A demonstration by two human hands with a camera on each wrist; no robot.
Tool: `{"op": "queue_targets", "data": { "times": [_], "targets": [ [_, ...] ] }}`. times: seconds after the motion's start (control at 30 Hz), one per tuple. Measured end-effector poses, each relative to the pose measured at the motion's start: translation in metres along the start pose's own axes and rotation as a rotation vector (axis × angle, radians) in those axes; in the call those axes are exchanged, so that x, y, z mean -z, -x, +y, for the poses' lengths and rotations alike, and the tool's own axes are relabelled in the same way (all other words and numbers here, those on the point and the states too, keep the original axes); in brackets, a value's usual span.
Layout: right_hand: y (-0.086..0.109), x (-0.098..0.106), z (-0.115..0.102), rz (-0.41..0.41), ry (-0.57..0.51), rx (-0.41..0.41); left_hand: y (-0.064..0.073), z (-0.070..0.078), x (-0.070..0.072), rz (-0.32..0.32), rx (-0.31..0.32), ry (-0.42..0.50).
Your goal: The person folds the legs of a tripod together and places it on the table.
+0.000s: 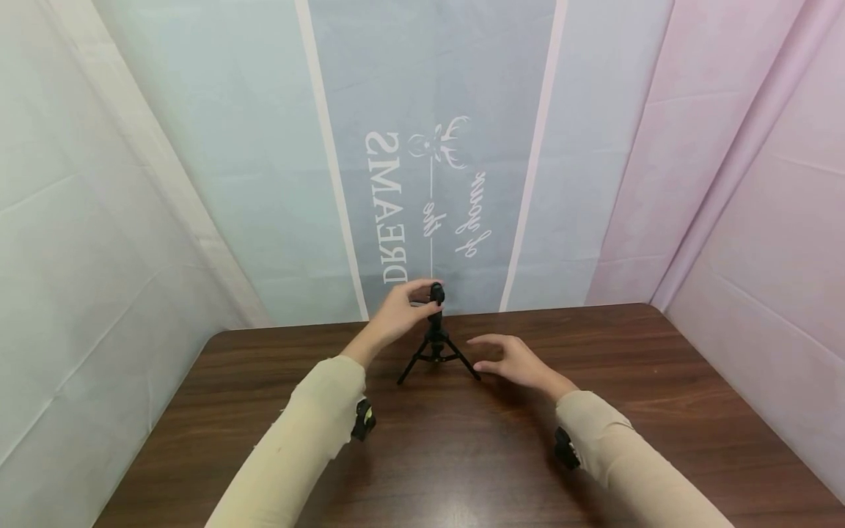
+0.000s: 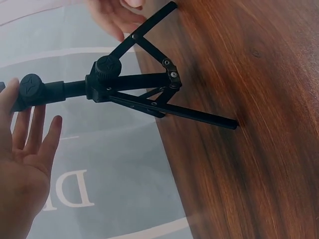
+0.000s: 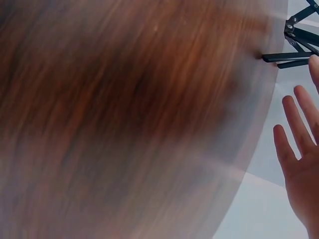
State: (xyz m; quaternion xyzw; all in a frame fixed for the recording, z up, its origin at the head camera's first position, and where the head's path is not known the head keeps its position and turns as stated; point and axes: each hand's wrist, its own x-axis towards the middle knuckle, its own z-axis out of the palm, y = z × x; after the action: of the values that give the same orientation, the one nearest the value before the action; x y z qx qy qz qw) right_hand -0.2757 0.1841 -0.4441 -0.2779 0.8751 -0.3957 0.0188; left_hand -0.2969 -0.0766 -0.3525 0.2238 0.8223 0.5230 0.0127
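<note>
A small black tripod (image 1: 436, 345) stands with its legs spread near the far edge of a dark wooden table (image 1: 462, 455). My left hand (image 1: 403, 308) reaches in from the left and pinches the tripod's round top between thumb and fingertips. In the left wrist view, the tripod (image 2: 134, 82) has its knob and hinged legs showing, and the other fingers of the left hand (image 2: 25, 164) lie straight. My right hand (image 1: 515, 359) hovers just right of the tripod's right leg, fingers straight and holding nothing. The right wrist view shows this hand (image 3: 299, 154) spread near the leg tips (image 3: 291, 57).
A pale blue cloth backdrop (image 1: 429, 183) printed with "DREAMS" hangs right behind the table's far edge. Pink cloth (image 1: 759, 220) closes the right side and white cloth (image 1: 79, 257) the left. Bare wood (image 1: 455, 469) lies between my forearms and the tripod.
</note>
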Motion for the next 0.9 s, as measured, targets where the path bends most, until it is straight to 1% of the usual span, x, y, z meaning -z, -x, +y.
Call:
{"op": "queue_targets", "data": {
  "times": [0.23, 0.47, 0.63, 0.73, 0.8, 0.9],
  "targets": [
    [-0.007, -0.007, -0.001, -0.078, -0.065, -0.057, -0.001, 0.001, -0.003, 0.016, 0.005, 0.046],
    [-0.013, -0.011, -0.002, -0.104, -0.05, -0.097, -0.003, -0.002, -0.007, 0.029, 0.006, 0.079],
    [-0.016, -0.013, -0.002, -0.109, -0.035, -0.096, -0.003, -0.002, -0.008, 0.038, 0.01, 0.078],
    [-0.017, -0.015, -0.001, -0.116, -0.026, -0.089, -0.002, -0.002, -0.01, 0.048, 0.015, 0.057],
    [-0.017, -0.015, -0.001, -0.121, -0.026, -0.085, -0.001, -0.002, -0.012, 0.063, 0.018, 0.034],
    [-0.018, -0.016, 0.0, -0.125, -0.029, -0.075, 0.002, -0.002, -0.015, 0.084, 0.02, 0.032]
  ]
}}
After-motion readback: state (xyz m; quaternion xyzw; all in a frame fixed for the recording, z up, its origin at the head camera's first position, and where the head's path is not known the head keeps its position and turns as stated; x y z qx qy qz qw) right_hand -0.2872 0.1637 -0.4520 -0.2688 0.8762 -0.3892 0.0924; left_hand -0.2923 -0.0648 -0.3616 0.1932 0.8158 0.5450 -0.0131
